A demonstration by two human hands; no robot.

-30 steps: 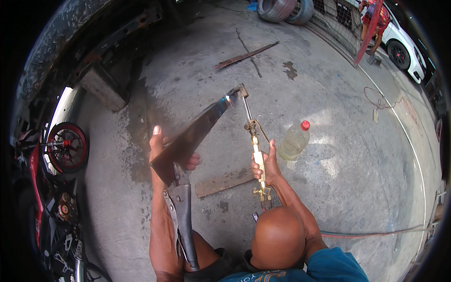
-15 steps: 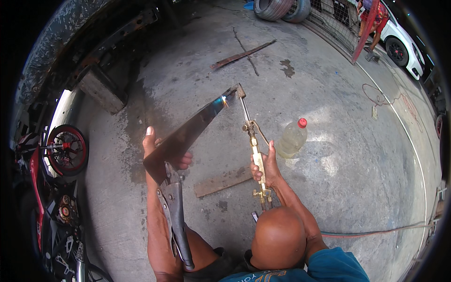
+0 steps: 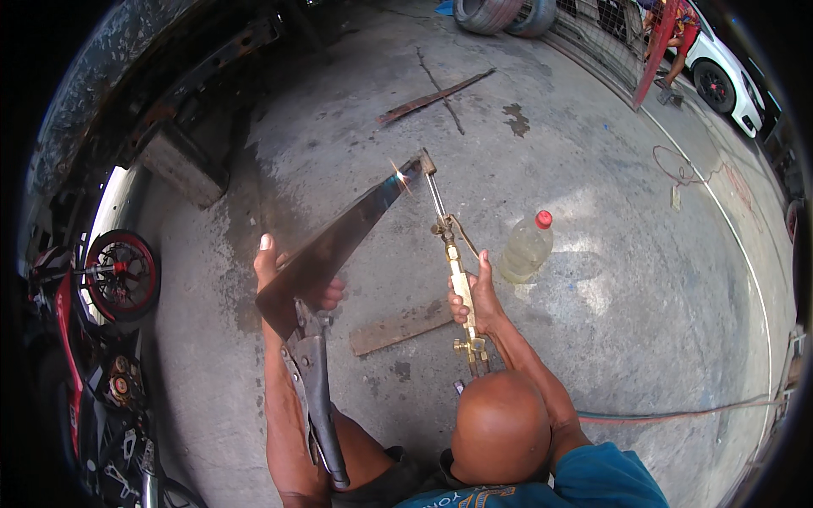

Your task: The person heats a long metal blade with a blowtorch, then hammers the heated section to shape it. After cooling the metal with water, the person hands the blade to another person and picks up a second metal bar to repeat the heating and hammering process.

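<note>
A tapering dark metal plate (image 3: 326, 233) slants up and to the right, a bluish heat tint near its narrow end. My left hand (image 3: 268, 261) grips its broad end from beneath, thumb at one edge and fingers showing past the other. Locking pliers (image 3: 313, 398) are clamped on that broad end, their handles lying along my left forearm and thigh. My right hand (image 3: 483, 300) is closed round the brass body of a gas torch (image 3: 458, 275). The torch's angled head is at the narrow tip, where a small bright flame (image 3: 401, 176) glows against the plate.
A red-capped bottle of pale liquid (image 3: 527, 250) stands right of the torch. A wooden board (image 3: 402, 328) lies below it. Hoses (image 3: 669, 417) run off right. Left are a motorcycle (image 3: 118, 275) and a wooden block (image 3: 185, 162). Farther off are tyres (image 3: 489, 15) and another person (image 3: 675, 38).
The bright flame spot has shifted slightly left and shows sharper sparks. The torch and plate have hardly moved, and both hands keep their hold.
</note>
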